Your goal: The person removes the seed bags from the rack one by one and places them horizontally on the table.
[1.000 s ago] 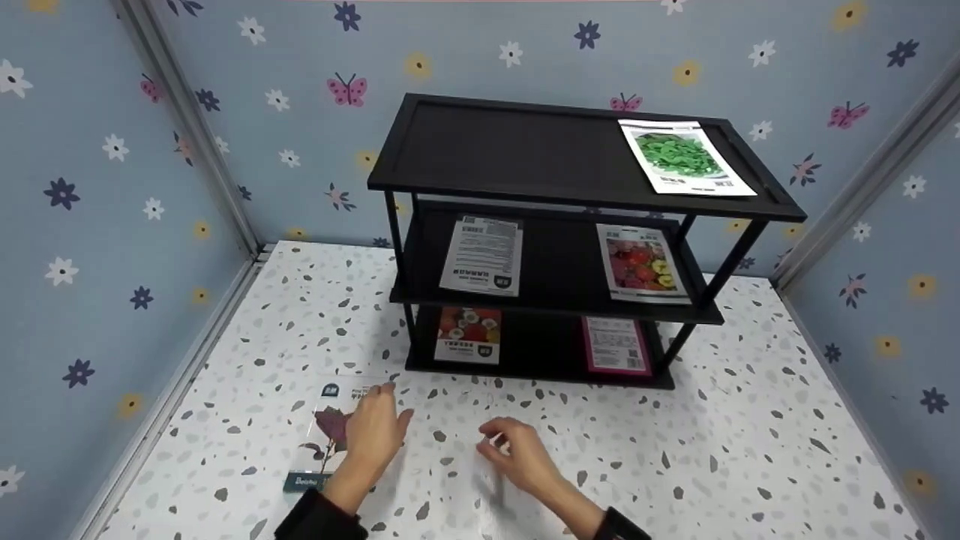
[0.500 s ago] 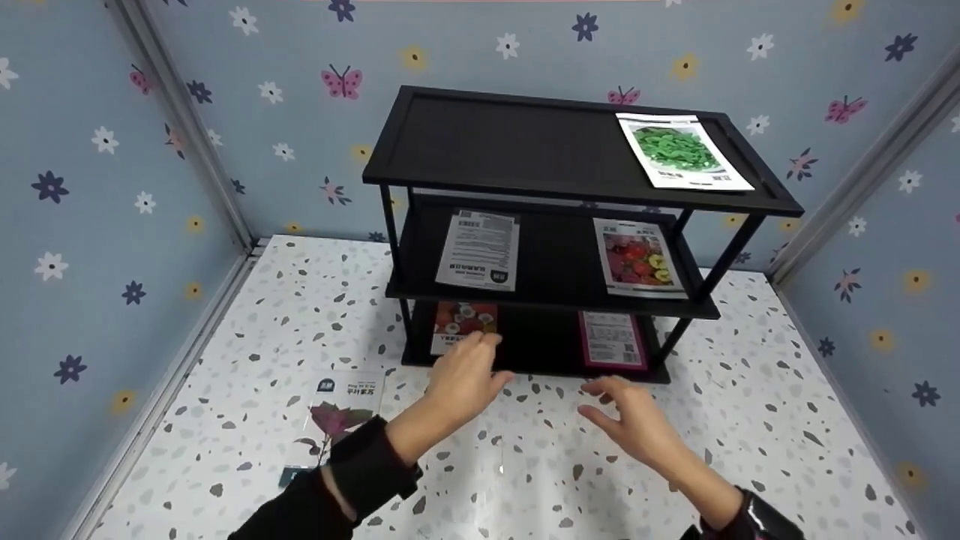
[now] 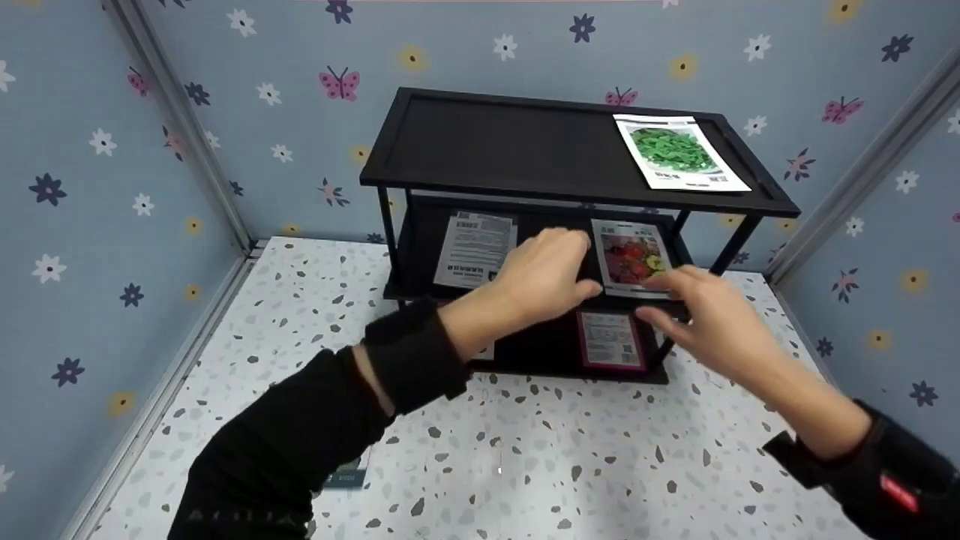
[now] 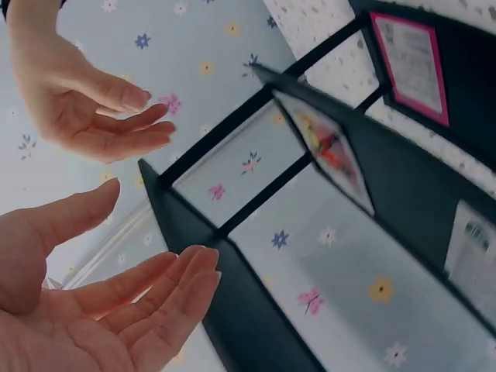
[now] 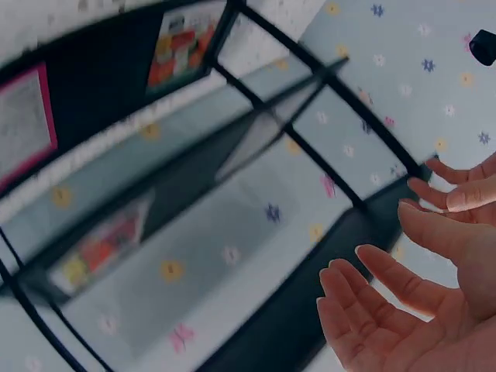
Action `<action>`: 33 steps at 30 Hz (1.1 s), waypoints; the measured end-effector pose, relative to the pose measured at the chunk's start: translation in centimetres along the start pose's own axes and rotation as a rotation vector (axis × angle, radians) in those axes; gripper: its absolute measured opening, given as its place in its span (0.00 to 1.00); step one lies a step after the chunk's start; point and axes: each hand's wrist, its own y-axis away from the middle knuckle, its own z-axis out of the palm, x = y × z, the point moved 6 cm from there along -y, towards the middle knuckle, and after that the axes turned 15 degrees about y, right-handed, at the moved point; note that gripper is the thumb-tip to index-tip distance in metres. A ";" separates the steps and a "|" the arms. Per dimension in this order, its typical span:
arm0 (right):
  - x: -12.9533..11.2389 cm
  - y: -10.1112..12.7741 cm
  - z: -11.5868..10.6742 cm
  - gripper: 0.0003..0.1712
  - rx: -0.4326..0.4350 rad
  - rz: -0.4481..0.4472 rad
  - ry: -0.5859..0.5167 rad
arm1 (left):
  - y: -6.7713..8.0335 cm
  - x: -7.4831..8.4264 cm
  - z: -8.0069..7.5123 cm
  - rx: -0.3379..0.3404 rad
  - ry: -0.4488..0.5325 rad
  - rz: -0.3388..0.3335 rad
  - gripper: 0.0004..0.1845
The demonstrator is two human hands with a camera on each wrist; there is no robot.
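Observation:
My left hand [image 3: 541, 276] is raised in front of the black three-tier shelf [image 3: 517, 150], fingers loosely extended and holding nothing. To its right my right hand [image 3: 712, 319] hovers, also holding nothing, its fingers overlapping the tomato seed packet [image 3: 628, 253] in the head view. That packet lies on the middle tier, along with a grey text-side packet [image 3: 472, 244] partly covered by my left hand. On the top tier rests a green-leaf seed packet [image 3: 675, 154]. A pink-edged packet [image 3: 611, 341] lies on the bottom tier. Both wrist views show relaxed fingers, palms bare.
A seed packet [image 3: 346, 478] lies on the speckled table [image 3: 525, 465], mostly hidden by my left sleeve. Another packet on the bottom tier's left is almost covered by my forearm. Flower-patterned walls [image 3: 270, 135] enclose the back and sides.
Both hands have moved up and to the right, from low over the table to in front of the shelf. The left hand has left the packet on the table. The packets stay in place.

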 end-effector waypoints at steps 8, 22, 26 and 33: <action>4.3 -4.8 -5.7 0.24 -0.040 0.182 0.029 | -4.8 2.7 -2.9 0.006 0.122 -0.053 0.15; 11.9 -9.6 -5.2 0.42 -0.197 0.566 -0.043 | -11.9 2.4 -1.5 0.147 0.547 -0.273 0.33; 12.4 -10.1 -4.5 0.46 -0.232 0.619 -0.066 | -12.4 2.3 -0.9 0.216 0.617 -0.261 0.30; 12.8 -10.4 -4.2 0.46 -0.284 0.692 -0.056 | -12.9 2.5 -0.5 0.258 0.723 -0.312 0.34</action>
